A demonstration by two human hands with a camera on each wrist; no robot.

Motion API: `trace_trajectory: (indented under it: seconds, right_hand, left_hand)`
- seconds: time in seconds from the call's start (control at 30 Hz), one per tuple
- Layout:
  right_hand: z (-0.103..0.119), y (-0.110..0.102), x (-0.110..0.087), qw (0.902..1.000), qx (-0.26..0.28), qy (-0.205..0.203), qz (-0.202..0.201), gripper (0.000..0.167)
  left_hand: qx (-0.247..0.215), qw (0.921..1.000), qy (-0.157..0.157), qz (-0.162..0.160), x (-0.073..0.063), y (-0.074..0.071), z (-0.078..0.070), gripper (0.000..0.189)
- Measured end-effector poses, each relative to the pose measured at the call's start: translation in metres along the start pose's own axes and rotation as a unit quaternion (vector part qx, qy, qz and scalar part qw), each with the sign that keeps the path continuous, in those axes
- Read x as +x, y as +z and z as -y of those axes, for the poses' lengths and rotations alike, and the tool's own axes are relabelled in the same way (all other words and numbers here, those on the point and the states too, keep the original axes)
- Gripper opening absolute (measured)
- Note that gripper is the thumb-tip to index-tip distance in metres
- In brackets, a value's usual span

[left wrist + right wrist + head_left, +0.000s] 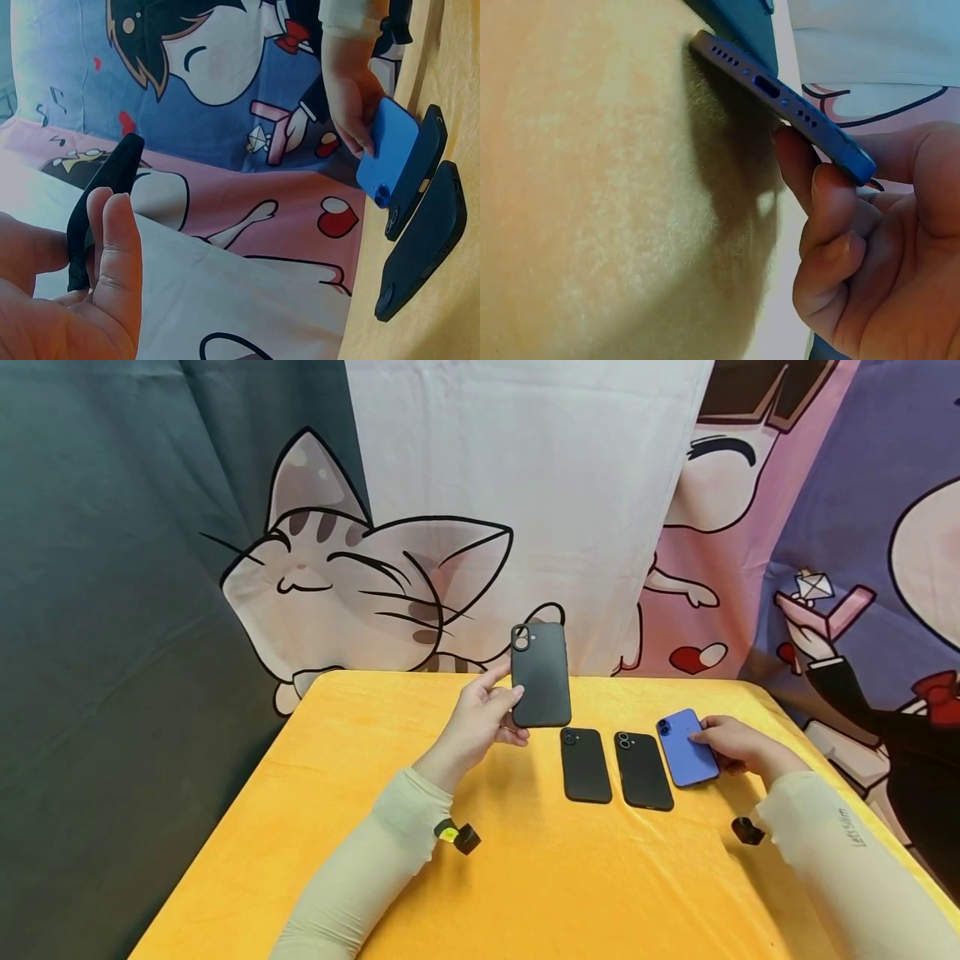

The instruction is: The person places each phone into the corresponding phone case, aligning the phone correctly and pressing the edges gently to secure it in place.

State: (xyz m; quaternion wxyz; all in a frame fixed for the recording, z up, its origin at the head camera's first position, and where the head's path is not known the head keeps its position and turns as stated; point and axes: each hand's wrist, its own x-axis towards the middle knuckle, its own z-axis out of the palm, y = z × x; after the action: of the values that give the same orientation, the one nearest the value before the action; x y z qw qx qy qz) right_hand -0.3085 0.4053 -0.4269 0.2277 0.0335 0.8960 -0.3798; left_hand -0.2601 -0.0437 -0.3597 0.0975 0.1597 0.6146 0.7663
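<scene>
My left hand (486,708) grips a black phone case (542,677) by its left edge, thumb on the back and fingers behind. The case is held upright above the table, its camera cutout at the top left. In the left wrist view the case (105,184) shows nearly edge-on. At the right, my right hand (738,745) pinches a blue phone (686,750) by its right side, thumb on its back. The right wrist view shows the phone's bottom edge (769,94) with its charging port, tilted over the table and casting a shadow.
Two black phones or cased phones lie side by side left of the blue one: a left one (586,766) and a right one (643,771). Everything is on a yellow-covered table (540,885). A printed cartoon curtain (525,460) hangs behind its far edge.
</scene>
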Motion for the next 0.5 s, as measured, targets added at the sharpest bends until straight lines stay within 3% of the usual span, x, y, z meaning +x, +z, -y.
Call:
trace_trajectory:
  seconds: [0.33, 0.5]
  right_hand:
    - [-0.009, -0.008, 0.0, 0.9972, 0.066, -0.017, -0.033, 0.036]
    - [-0.004, -0.012, -0.003, 0.9893, 0.131, -0.035, -0.054, 0.035]
  left_hand:
    - [-0.003, 1.0, 0.002, -0.006, 0.0, 0.0, -0.001, 0.053]
    - [-0.002, 1.0, 0.0, -0.007, 0.0, 0.0, -0.002, 0.055]
